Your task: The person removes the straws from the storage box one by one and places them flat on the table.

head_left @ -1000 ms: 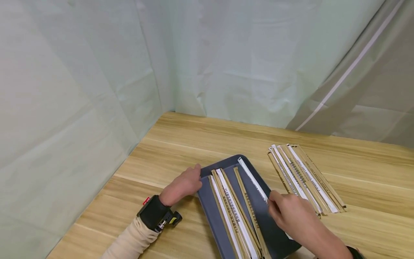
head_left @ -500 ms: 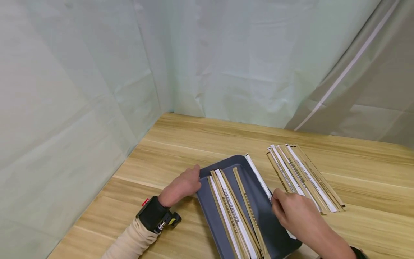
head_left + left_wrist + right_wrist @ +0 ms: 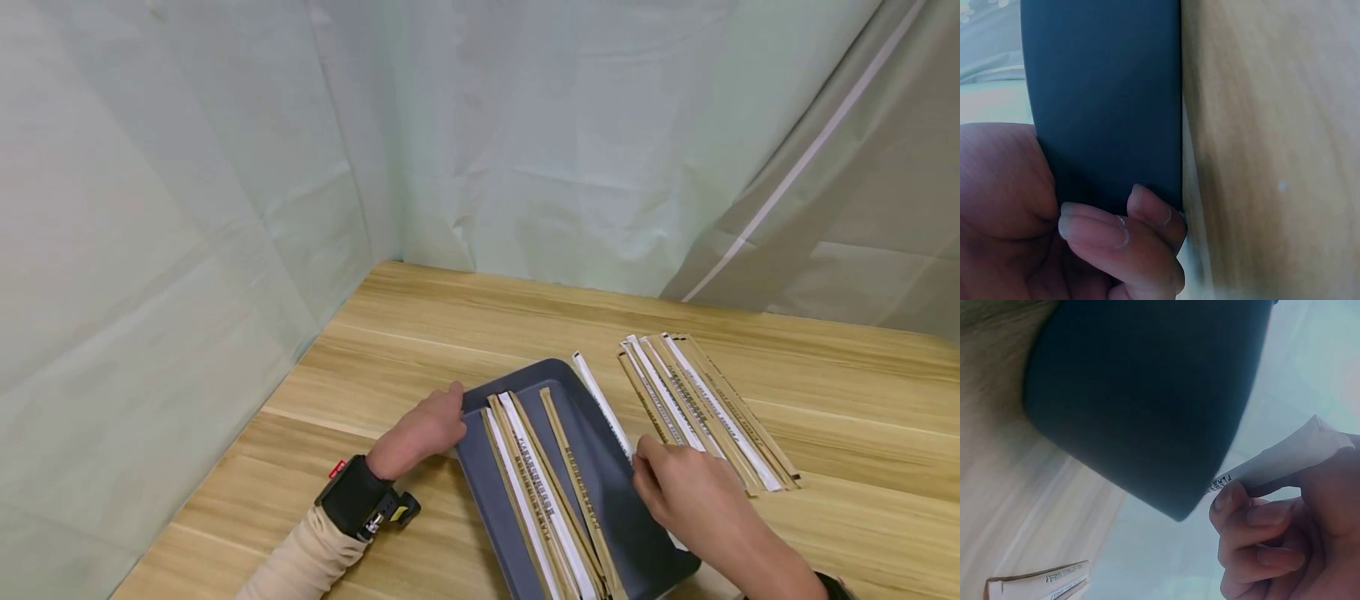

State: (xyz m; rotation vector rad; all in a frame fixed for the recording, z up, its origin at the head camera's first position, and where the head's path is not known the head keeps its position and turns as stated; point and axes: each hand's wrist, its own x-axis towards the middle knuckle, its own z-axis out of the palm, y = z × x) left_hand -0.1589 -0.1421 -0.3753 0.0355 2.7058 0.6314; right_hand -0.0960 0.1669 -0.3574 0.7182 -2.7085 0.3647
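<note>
My left hand [image 3: 429, 425] grips the upper left corner of a dark grey tray [image 3: 617, 492]; the left wrist view shows curled fingers [image 3: 1100, 231] against its wall. With thumb and fingers, my right hand [image 3: 693, 493] pinches a white paper-wrapped straw [image 3: 598, 396] along the tray's right side. Its far end sticks out past the rim, and the right wrist view shows its near end poking from the hand. Inside the tray lie several brown and white wrapped straws [image 3: 534, 475] grouped at the left, with one brown straw [image 3: 572, 467] apart from them.
A spread pile of brown and white wrapped straws [image 3: 701, 408] lies on the wooden table [image 3: 420, 333], right of the tray. Pale curtains [image 3: 540, 167] hang behind and to the left of the table.
The white straw in my right hand has moved rightward, from inside the tray to its right rim and slightly beyond. My left hand keeps its hold on the tray corner.
</note>
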